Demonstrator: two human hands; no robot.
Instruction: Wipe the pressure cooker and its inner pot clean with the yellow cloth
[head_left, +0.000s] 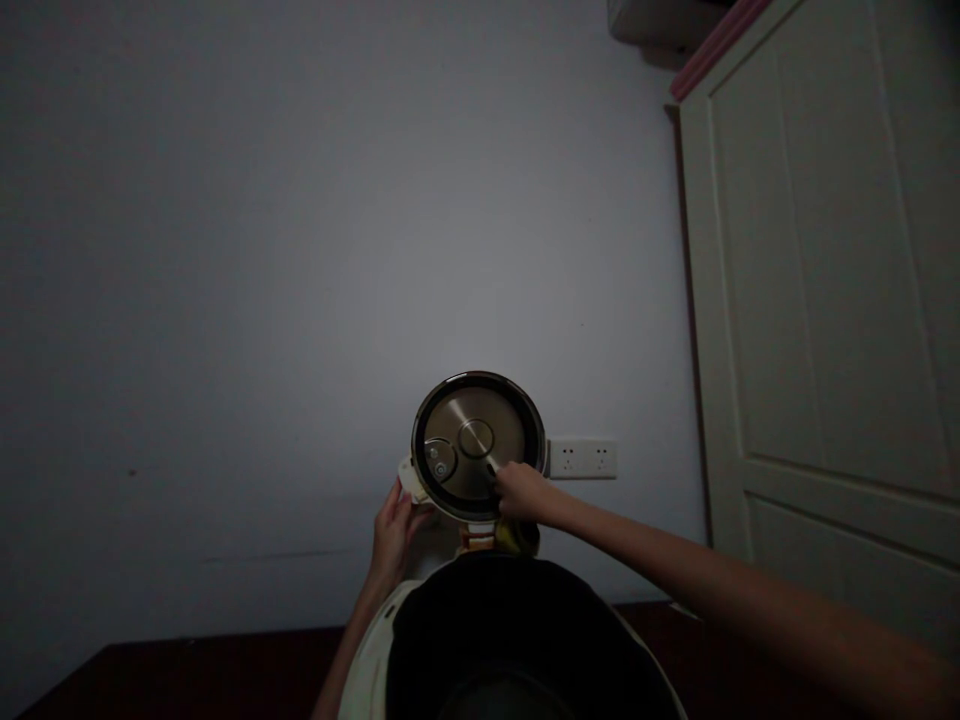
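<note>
A rice cooker (375,660) with a white body and dark inner pot stands right below me, its hinged lid (477,446) raised upright so the round metal inner plate faces me. My left hand (393,530) grips the lid's left edge, fingers curled round it. My right hand (523,492) reaches to the lid's lower right and pinches a small dark tab on the inner plate.
A dark wooden table top (187,680) carries the cooker. A plain grey wall stands behind, with a white double socket (583,458) just right of the lid. A cream panelled door (832,300) fills the right side.
</note>
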